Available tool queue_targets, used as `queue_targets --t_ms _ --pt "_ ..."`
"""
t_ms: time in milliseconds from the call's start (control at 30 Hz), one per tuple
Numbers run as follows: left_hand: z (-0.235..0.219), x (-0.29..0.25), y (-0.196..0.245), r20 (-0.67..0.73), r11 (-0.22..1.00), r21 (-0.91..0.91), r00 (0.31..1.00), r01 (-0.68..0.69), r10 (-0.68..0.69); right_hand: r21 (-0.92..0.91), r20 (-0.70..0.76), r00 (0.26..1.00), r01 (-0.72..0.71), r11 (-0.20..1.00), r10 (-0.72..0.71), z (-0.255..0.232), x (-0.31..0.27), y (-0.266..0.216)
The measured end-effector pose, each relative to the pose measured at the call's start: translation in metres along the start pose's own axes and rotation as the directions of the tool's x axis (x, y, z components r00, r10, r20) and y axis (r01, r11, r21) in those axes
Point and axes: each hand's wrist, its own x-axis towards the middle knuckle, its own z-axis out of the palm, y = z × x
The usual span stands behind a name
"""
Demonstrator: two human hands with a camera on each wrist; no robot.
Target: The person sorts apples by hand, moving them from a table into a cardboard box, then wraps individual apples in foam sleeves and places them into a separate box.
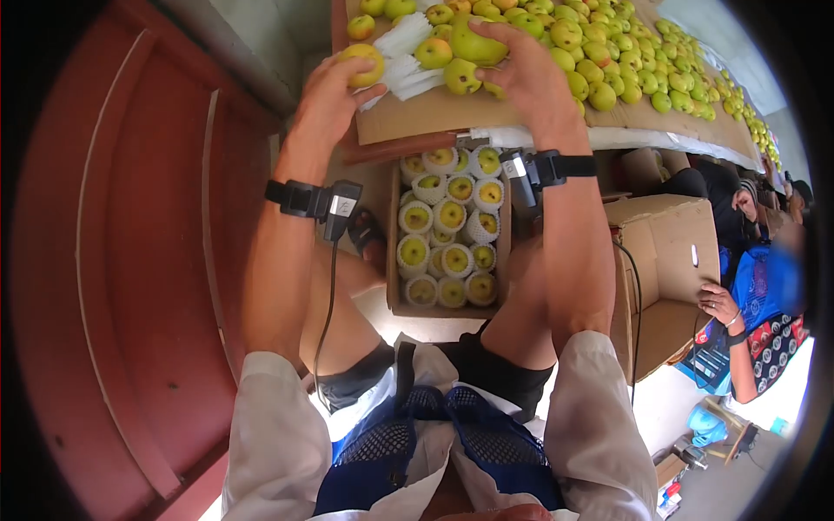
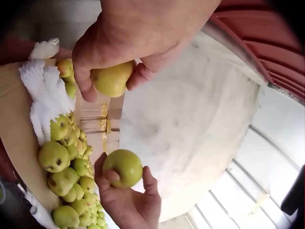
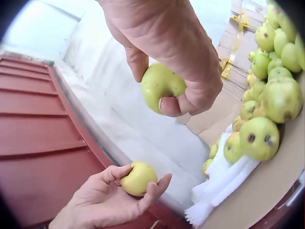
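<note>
My left hand [image 1: 328,100] holds a small yellow-green apple [image 1: 366,64] between curled fingers and thumb, above the near left corner of the table. In the left wrist view the same apple [image 2: 113,79] shows a smooth yellowish skin. A larger green apple [image 1: 477,45] is gripped by my right hand [image 1: 532,82]; in the right wrist view the thumb lies near the dimple of that apple [image 3: 161,88]. White foam net sleeves [image 1: 415,84] lie on the table between the hands, next to loose apples [image 1: 433,53], several with dark spots [image 3: 259,138].
A large pile of apples [image 1: 599,52] covers the cardboard-topped table [image 1: 391,122]. Below, between my legs, a carton [image 1: 393,282] holds apples in foam nets [image 1: 452,214]. An open cardboard box [image 1: 673,304] stands at right, touched by another person's hand [image 1: 718,304]. A red panel [image 1: 165,260] rises at left.
</note>
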Motion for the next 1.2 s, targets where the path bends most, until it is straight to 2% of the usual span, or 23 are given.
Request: queue_targets --t_ms 33,67,133,200,233,267,333,367,467,567,600,667,800,900,1000,1067,1100,1200 --pt "0.000 -0.001 -0.001 0.024 0.990 0.144 1.000 -0.004 0.001 -0.105 -0.005 1.000 -0.013 0.994 0.012 -0.014 0.006 0.000" --pt "0.001 -0.001 0.001 0.058 0.982 0.189 0.998 0.025 -0.037 -0.211 -0.011 1.000 -0.016 0.977 0.014 -0.018 0.008 -0.004" --pt "0.002 -0.007 -0.001 0.125 0.959 0.271 0.985 0.081 -0.118 -0.036 -0.113 0.994 -0.012 0.999 0.008 -0.020 0.000 -0.014" --pt "0.004 -0.004 -0.022 0.105 0.880 0.475 0.993 -0.001 -0.056 0.047 -0.122 0.993 0.014 0.999 -0.008 -0.027 -0.001 -0.021" --pt "0.006 0.000 -0.029 0.097 0.818 0.574 0.995 -0.034 -0.027 0.050 -0.085 0.996 0.027 0.998 -0.023 -0.042 0.004 -0.023" --pt "0.009 0.001 -0.031 0.135 0.770 0.636 0.989 -0.041 -0.059 0.054 -0.047 0.998 0.043 0.998 -0.041 -0.052 0.007 -0.024" --pt "0.015 0.002 -0.035 0.209 0.666 0.743 0.970 -0.072 -0.127 -0.012 -0.086 0.996 0.016 1.000 -0.017 -0.066 0.010 -0.025" --pt "0.017 0.007 -0.042 0.243 0.657 0.746 0.963 -0.107 -0.119 -0.048 -0.108 0.994 0.002 0.999 -0.007 -0.072 0.010 -0.025" --pt "0.024 0.011 -0.049 0.232 0.590 0.799 0.964 -0.114 -0.127 -0.068 -0.222 0.975 -0.002 0.998 -0.013 -0.081 0.010 -0.023" --pt "0.030 0.014 -0.052 0.238 0.599 0.789 0.966 -0.135 -0.096 -0.350 -0.285 0.959 -0.111 0.930 0.007 -0.095 0.009 -0.023" --pt "0.031 0.015 -0.052 0.234 0.599 0.789 0.968 -0.136 -0.090 -0.436 -0.303 0.950 -0.074 0.897 -0.069 -0.098 0.008 -0.023" --pt "0.032 0.013 -0.051 0.225 0.598 0.790 0.971 -0.135 -0.078 -0.597 -0.319 0.922 -0.015 0.802 -0.221 -0.078 -0.009 -0.024" --pt "0.026 0.020 -0.056 0.250 0.543 0.818 0.967 -0.191 -0.037 -0.767 -0.393 0.871 -0.133 0.628 -0.296 -0.063 -0.009 -0.030" --pt "0.028 0.017 -0.052 0.244 0.510 0.837 0.970 -0.200 -0.020 -0.920 -0.234 0.847 -0.033 0.391 -0.478 -0.111 0.029 -0.001" --pt "0.030 0.015 -0.050 0.240 0.479 0.852 0.971 -0.209 -0.003 -0.935 -0.221 0.869 -0.060 0.348 -0.442 -0.112 0.032 0.000" --pt "0.029 0.014 -0.049 0.230 0.465 0.863 0.973 -0.200 -0.009 -0.949 -0.259 0.847 -0.134 0.285 -0.463 -0.111 0.032 0.002" --pt "0.030 0.014 -0.050 0.217 0.476 0.859 0.976 -0.189 -0.003 -0.952 -0.277 0.836 -0.171 0.254 -0.474 -0.110 0.033 0.003" --pt "0.029 0.015 -0.053 0.189 0.502 0.849 0.982 -0.166 0.006 -0.960 -0.274 0.864 -0.220 0.171 -0.423 -0.105 0.028 0.003"
